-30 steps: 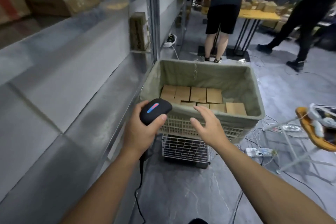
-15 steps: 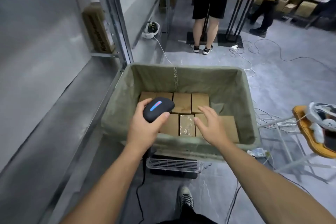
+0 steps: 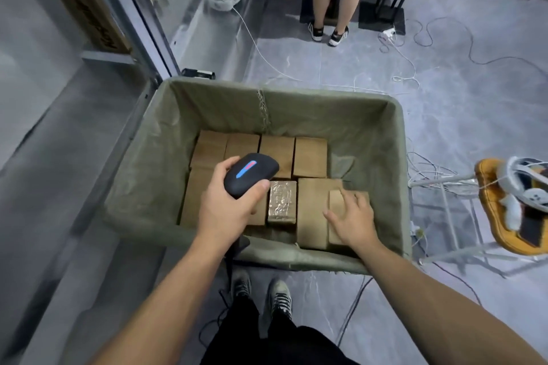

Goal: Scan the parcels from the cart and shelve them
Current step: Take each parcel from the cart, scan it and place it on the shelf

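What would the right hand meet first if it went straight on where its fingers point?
The small brown parcel at the cart's near right. The right hand is spread just over it, fingers angled forward and down. It may already be touching; depth is unclear.

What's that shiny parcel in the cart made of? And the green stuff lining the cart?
The shiny parcel looks like brown cardboard wrapped in clear plastic tape: it's glossy and crinkled, with bright glints. The green lining looks like matte woven fabric, maybe canvas: it sags in soft folds and has a stitched seam.
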{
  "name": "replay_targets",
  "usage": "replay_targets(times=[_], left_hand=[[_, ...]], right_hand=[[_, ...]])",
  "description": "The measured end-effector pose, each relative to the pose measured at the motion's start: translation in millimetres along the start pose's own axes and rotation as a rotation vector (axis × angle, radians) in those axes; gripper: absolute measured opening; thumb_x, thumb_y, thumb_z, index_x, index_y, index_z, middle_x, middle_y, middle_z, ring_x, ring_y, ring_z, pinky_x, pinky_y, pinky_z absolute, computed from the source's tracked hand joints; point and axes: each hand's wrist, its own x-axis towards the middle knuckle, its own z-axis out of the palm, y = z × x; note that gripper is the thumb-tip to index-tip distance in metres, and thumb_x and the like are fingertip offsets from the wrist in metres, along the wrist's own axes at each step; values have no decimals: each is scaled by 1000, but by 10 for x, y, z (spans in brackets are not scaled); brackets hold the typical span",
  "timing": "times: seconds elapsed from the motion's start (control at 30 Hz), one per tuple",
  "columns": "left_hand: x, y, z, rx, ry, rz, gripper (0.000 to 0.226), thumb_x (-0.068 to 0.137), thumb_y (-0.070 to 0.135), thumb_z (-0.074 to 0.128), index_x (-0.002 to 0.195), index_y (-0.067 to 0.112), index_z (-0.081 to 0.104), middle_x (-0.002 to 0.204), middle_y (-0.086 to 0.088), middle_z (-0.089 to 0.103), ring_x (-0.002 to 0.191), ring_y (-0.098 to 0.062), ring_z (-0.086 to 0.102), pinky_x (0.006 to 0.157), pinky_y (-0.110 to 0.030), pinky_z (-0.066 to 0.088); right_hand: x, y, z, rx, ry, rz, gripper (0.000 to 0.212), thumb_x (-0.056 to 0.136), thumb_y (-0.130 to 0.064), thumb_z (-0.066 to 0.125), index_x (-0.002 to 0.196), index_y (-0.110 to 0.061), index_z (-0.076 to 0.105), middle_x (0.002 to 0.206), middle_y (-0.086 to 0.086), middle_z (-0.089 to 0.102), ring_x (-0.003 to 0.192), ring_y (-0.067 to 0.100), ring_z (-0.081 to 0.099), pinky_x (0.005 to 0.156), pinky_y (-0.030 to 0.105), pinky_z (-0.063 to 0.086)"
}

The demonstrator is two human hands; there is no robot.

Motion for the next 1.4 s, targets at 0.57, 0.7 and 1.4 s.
replay_targets(times=[0.57, 0.7, 1.4], left_hand=[[291, -305, 41, -31, -88, -150, 60, 67, 44, 79, 123, 39, 58, 108, 15, 72, 77, -21, 68, 60, -21, 53], [339, -259, -1, -51, -79, -140, 52, 74, 36, 86, 118, 40, 58, 110, 12, 70, 81, -23, 67, 57, -16, 51], [349, -200, -35, -132, -65, -140, 56, 69, 36, 78, 122, 31, 59, 109, 8, 71, 73, -21, 65, 56, -18, 52]], right_hand=[[306, -62, 250, -91, -78, 348, 93, 87, -41, 72, 157, -43, 11, 167, -2, -4, 152, 33, -6, 112, 65, 23], [288, -168, 216, 122, 15, 165, 89, 86, -31, 73, 158, -30, 22, 166, 6, 11, 150, 34, 9, 120, 52, 19], [242, -159, 368, 200, -143, 108, 77, 91, -42, 69, 156, -39, 28, 166, 7, 11, 152, 28, 15, 123, 40, 17]])
